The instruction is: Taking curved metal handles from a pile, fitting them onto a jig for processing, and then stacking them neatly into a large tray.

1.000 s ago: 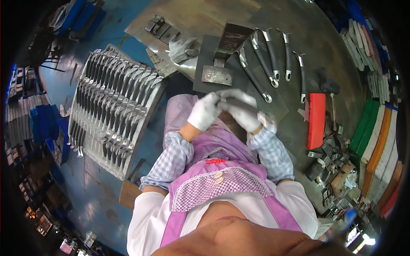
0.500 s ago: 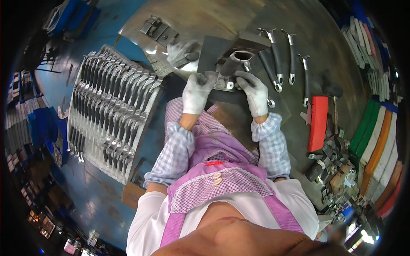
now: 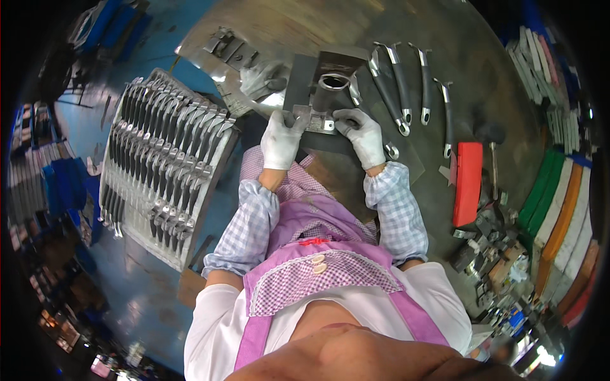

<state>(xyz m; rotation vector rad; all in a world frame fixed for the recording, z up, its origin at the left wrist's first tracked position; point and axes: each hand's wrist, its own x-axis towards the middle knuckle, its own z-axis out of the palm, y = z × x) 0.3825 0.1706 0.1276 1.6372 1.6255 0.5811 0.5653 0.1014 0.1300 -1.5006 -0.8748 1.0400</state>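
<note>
Both my hands wear whitish work gloves and work at a dark metal fixture [image 3: 340,66] with an upright round tube on it. My left hand [image 3: 281,143] is at its left side, thumb and fingers closed on the edge of a flat grey metal plate [image 3: 304,116]. At the right side my right hand [image 3: 363,138] is closed, its fingertips by a small shiny metal tab [image 3: 328,124]; what they grip, if anything, is hidden. A black-gripped metal handle [image 3: 354,94] lies partly behind the fixture, close to my right fingers.
Several black-and-silver handles [image 3: 424,86] lie on the bench to the right, near a red box [image 3: 468,184] and a hammer [image 3: 494,152]. A loose glove [image 3: 262,79] and metal clamp [image 3: 230,47] lie left of the fixture. A rack tray [image 3: 210,209] full of handles stands left.
The whole view has shifted a little, so bench things sit further left. The fixture's tube and block appear more upright. Both hands stay at the fixture with little movement of their own.
</note>
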